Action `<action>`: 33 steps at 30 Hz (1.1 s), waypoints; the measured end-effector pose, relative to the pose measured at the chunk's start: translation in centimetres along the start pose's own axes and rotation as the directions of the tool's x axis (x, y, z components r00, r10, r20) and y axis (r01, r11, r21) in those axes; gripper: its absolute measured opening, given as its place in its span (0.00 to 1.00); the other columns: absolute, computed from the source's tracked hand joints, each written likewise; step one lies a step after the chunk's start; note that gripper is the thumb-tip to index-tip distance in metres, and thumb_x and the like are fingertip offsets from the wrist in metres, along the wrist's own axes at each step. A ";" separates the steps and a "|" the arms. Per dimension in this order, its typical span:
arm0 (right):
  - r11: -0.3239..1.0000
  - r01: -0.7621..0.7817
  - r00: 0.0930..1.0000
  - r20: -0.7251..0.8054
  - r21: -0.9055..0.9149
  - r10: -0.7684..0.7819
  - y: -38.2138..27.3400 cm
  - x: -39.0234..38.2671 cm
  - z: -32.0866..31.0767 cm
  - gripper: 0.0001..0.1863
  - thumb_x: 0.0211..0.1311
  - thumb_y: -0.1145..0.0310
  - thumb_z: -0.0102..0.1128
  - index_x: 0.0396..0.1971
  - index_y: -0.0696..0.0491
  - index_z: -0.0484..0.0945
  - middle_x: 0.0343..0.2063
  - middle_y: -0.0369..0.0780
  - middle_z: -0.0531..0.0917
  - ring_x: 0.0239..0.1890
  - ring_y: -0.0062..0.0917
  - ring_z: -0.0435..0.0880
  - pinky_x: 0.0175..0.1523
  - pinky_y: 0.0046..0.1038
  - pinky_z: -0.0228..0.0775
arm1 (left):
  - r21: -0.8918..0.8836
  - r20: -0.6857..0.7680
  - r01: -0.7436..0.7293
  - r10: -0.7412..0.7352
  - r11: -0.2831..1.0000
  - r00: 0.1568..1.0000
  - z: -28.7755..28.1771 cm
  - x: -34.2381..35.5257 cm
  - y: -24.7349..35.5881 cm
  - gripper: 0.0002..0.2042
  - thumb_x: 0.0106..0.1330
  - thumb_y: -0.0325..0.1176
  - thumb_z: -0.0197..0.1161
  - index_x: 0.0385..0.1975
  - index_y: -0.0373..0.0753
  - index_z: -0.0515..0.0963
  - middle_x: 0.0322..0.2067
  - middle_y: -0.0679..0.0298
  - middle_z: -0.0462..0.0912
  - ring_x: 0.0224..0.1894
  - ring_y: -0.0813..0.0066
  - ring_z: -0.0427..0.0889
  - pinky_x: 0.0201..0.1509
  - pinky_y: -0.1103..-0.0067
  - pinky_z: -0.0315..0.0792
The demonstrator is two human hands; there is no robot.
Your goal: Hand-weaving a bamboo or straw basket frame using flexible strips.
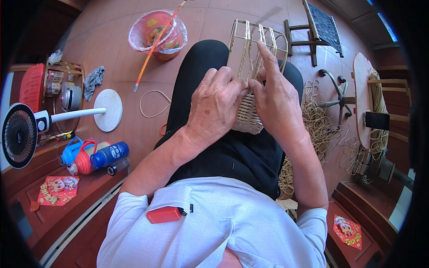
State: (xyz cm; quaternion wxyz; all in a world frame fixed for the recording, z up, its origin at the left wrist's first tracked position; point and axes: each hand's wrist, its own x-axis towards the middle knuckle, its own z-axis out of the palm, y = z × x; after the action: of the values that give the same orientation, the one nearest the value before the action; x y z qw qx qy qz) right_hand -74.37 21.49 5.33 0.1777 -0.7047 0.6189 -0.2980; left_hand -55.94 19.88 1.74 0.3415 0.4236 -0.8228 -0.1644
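A partly woven basket [248, 117] of pale cord rests between my thighs, its lower end densely woven. Its bare rod frame [236, 33] reaches away from me, with several twisted cords [246, 49] strung along it. My left hand [216, 100] is closed at the left side of the weave's edge, fingers bent and pressed together; a strand there is mostly covered. From the right, my right hand [279, 98] grips the basket's other side. Its thumb presses near the weave edge, and its index finger stretches up along the cords. The remaining right fingers are largely hidden.
Loose cord [313, 120] lies heaped on the floor at my right, beside a wheeled chair base [342, 100]. A stool [319, 31] stands at far right. A lined red bucket [154, 38] is ahead left. A white fan [71, 115] and bottles [109, 154] are left.
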 end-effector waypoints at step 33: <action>0.614 -0.356 0.905 0.098 0.704 0.413 5.8 -4.5 -1.6 0.29 0.88 0.67 0.70 0.80 0.59 0.73 0.43 0.36 0.92 0.37 0.13 0.85 0.41 0.18 0.80 | 0.032 0.125 -0.209 0.204 0.977 0.971 1.7 0.3 2.1 0.13 0.73 0.28 0.72 0.55 0.40 0.91 0.46 0.62 0.84 0.55 0.61 0.84 0.62 0.63 0.78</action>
State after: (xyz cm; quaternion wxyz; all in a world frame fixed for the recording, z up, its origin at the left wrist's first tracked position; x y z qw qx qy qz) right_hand -80.07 25.14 2.09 0.4706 -0.4209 0.5990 -0.4926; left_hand -58.47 20.87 1.89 0.2969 0.3324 -0.8850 -0.1349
